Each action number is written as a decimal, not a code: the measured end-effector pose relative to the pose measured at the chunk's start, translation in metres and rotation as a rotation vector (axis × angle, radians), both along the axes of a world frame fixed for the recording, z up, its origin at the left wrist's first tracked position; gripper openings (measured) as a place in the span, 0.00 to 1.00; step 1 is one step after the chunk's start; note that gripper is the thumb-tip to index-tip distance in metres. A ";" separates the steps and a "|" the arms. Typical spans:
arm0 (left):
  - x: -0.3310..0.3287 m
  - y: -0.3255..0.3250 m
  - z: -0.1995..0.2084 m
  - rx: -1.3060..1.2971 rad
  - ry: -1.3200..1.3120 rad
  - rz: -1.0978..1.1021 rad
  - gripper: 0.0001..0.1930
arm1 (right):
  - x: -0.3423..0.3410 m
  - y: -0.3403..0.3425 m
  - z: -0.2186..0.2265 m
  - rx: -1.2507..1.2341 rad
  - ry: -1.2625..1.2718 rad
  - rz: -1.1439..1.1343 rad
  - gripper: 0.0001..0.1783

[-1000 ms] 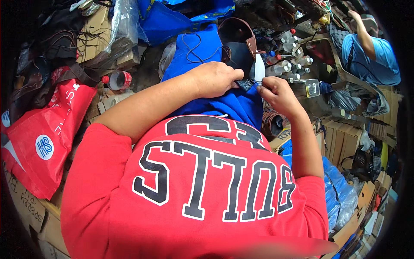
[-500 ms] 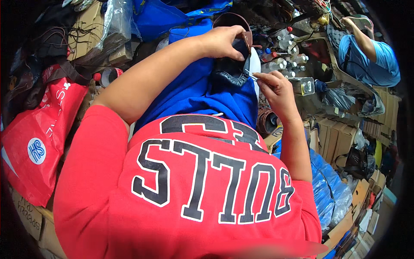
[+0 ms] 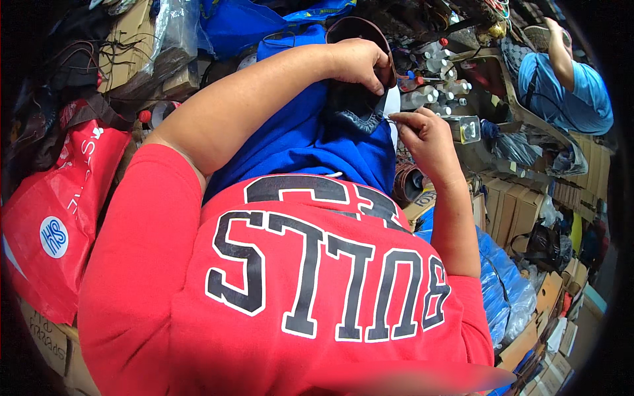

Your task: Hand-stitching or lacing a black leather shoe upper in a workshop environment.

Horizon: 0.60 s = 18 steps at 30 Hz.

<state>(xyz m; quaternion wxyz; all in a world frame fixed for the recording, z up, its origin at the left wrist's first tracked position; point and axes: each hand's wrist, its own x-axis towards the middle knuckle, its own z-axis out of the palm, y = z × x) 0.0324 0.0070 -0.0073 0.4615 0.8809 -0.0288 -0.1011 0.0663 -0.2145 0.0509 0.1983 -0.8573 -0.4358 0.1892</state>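
Observation:
Over my lap is a curved brown leather piece (image 3: 374,31), its rim looping up past my fingers. My left hand (image 3: 358,64) is closed on it, thumb and bent fingers gripping its near side. A white strip (image 3: 392,101) runs down from the leather toward my right hand (image 3: 424,134). The right thumb and forefinger are pinched together at the strip's edge; what they hold is too small to make out. Below my left hand, a dark, frayed-looking cloth (image 3: 360,121) lies on my blue shorts (image 3: 290,138).
Several clear bottles (image 3: 436,92) and a square clear container (image 3: 465,129) stand to the right. A red bag (image 3: 49,191) lies at left. Flat cardboard (image 3: 508,208) and blue plastic wrap (image 3: 502,277) are at right. Another person in a blue shirt (image 3: 568,96) sits far right.
The left hand has rolled over the leather, and the leather piece has turned with it. My right hand has shifted only slightly. The other person's arm has moved.

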 end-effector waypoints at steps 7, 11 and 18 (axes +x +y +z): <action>0.009 0.002 -0.005 -0.082 -0.006 -0.145 0.13 | 0.001 0.006 -0.005 0.014 0.024 0.020 0.11; 0.015 0.006 -0.014 -0.071 -0.054 -0.220 0.15 | 0.025 0.001 -0.025 0.105 0.256 0.055 0.12; 0.015 0.008 -0.015 -0.071 -0.098 -0.319 0.20 | 0.046 -0.002 -0.042 0.115 0.602 0.054 0.12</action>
